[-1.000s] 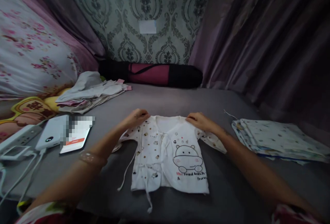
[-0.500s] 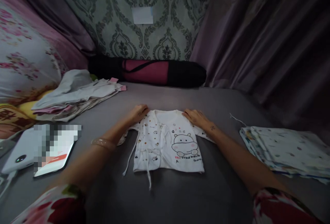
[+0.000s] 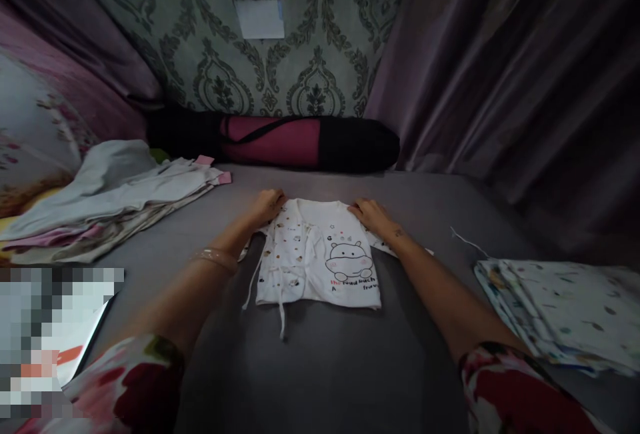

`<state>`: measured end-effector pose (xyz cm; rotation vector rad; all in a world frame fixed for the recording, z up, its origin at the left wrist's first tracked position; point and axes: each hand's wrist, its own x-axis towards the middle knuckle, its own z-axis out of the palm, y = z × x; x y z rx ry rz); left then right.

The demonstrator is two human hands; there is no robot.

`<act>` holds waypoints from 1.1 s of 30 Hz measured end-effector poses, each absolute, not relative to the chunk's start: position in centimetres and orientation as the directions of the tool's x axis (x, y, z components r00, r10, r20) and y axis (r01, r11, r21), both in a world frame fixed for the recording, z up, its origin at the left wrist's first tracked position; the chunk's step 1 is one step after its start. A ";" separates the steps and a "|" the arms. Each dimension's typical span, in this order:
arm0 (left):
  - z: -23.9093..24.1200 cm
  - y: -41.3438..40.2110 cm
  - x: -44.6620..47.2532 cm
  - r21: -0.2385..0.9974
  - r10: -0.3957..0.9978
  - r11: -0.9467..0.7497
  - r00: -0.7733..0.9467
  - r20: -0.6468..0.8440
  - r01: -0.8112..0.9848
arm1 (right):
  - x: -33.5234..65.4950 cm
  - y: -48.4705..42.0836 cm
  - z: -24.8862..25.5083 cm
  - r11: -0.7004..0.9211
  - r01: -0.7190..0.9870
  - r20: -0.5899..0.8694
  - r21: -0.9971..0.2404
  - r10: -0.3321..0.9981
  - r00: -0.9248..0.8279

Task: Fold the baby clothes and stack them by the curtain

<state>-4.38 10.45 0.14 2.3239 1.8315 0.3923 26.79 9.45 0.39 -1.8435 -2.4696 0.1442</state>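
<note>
A white baby shirt [image 3: 345,231] lies front up and spread on the grey sheet. It has a hippo drawing and lettering on one side, small prints on the other, and thin ties hanging from its front. My left hand [image 3: 269,206] is closed on the shoulder at the left of the collar. At the opposite shoulder, my right hand [image 3: 371,215] grips the cloth with bent fingers. The fingertips of both hands are partly hidden. The sleeves stick out beneath my wrists.
Loose clothes [image 3: 115,187] are piled at the left, with a partly blurred phone [image 3: 90,334] nearer me. Folded printed cloth [image 3: 575,307] lies at the right. A long black and pink bag [image 3: 280,141] rests along the wall, between curtains [image 3: 480,87].
The shirt and both hands have shifted slightly away from me, towards the bag. My hands stay at the shoulders. The view has also moved, pushing the pile and phone further left.
</note>
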 end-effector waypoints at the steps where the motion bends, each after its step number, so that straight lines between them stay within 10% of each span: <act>1: 0.1 10.5 -4.2 0.281 0.976 -0.216 0.202 0.080 0.935 | 26.7 9.6 0.2 0.277 0.951 0.000 -0.136 0.960 -0.279; 8: 0.2 10.0 -2.9 0.428 0.995 -0.063 0.091 -0.046 0.902 | 25.1 10.2 -0.6 0.317 0.913 0.075 -0.257 0.948 -0.308; 18: 0.4 9.8 -1.3 0.256 1.000 0.010 -0.013 0.010 0.967 | 24.9 10.8 -0.9 0.151 0.930 0.041 -0.337 0.989 -0.145; 33: 0.7 2.4 11.3 0.384 0.908 -0.376 0.419 -0.030 0.843 | 40.6 3.1 0.6 -0.210 0.692 -0.321 -0.691 0.947 -0.033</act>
